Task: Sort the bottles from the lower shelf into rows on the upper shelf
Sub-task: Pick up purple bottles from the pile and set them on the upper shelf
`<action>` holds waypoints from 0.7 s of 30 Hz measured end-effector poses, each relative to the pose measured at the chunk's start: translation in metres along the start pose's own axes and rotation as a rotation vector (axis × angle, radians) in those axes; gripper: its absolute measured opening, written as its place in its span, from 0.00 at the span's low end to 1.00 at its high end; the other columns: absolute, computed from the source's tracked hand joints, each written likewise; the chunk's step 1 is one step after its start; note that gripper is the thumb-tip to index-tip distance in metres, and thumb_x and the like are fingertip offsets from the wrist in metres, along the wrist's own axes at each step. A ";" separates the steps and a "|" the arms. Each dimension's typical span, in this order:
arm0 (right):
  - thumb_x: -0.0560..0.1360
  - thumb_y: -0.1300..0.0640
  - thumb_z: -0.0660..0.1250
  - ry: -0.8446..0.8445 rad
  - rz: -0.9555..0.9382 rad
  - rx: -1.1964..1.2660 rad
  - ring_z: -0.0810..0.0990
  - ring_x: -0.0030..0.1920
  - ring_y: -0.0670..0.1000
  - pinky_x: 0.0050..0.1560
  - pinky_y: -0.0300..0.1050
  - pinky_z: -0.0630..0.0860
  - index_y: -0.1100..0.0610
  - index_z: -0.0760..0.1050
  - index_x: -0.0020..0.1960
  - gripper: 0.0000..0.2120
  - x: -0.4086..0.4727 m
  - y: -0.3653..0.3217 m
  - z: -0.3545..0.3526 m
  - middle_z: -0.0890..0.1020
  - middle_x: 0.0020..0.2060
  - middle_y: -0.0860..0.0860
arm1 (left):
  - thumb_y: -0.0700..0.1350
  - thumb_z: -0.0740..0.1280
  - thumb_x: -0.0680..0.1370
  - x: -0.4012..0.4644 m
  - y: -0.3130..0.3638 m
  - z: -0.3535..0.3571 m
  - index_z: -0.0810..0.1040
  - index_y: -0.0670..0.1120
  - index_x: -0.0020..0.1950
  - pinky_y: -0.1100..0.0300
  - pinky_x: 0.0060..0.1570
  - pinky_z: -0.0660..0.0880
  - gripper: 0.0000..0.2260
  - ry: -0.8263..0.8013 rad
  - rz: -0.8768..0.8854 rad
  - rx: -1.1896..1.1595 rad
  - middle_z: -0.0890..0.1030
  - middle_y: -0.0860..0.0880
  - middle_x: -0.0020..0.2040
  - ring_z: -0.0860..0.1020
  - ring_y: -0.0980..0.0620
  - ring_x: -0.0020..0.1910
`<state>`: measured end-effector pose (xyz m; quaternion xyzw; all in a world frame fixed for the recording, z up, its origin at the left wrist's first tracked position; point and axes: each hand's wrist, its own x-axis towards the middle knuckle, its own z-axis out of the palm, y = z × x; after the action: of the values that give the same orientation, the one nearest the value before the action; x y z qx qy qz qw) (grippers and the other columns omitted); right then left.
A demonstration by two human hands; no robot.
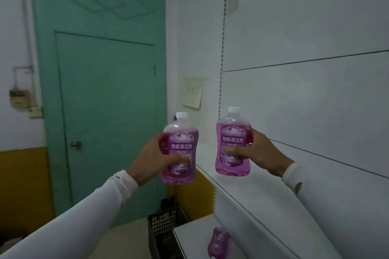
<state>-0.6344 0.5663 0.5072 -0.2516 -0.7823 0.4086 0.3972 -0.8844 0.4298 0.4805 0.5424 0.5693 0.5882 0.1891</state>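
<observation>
the left hand (pixel 151 160) grasps one purple bottle (pixel 180 149) upright. the right hand (pixel 260 153) grasps another bottle (pixel 233 143) above the upper shelf (pixel 242 183).

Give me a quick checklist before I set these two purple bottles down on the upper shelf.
1. Left hand grip on the left bottle: fingers wrapped round the body, bottle upright. Ok.
2. Right hand grip on the right bottle: held round the side, upright. Ok.
3. Caps: both white caps look seated. Ok.
4. Landing spot: the part of the upper shelf in view near the bottles shows bare surface. Ok.
5. Left bottle position: it sits left of the shelf edge, not yet over the surface. Not ok.
6. Remaining stock: one purple bottle shows on the lower shelf; whether there are more, cannot tell.
</observation>
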 end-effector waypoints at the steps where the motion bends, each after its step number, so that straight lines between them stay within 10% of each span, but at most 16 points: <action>1: 0.66 0.60 0.79 0.008 -0.001 0.005 0.85 0.45 0.43 0.41 0.36 0.80 0.52 0.77 0.58 0.23 0.025 0.010 -0.001 0.85 0.48 0.48 | 0.38 0.78 0.66 0.024 -0.008 -0.001 0.73 0.45 0.63 0.58 0.45 0.82 0.27 -0.002 0.002 0.006 0.84 0.47 0.52 0.84 0.53 0.47; 21: 0.65 0.61 0.80 0.460 0.227 -0.104 0.85 0.43 0.41 0.38 0.33 0.79 0.49 0.76 0.57 0.24 0.247 0.153 0.000 0.85 0.48 0.46 | 0.39 0.79 0.65 0.391 -0.199 0.060 0.74 0.48 0.59 0.60 0.43 0.81 0.26 -0.433 0.058 -0.114 0.83 0.50 0.52 0.84 0.53 0.48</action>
<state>-0.7613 0.8261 0.4815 -0.4440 -0.6580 0.3420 0.5029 -1.0444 0.8418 0.4578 0.6604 0.4654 0.4945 0.3204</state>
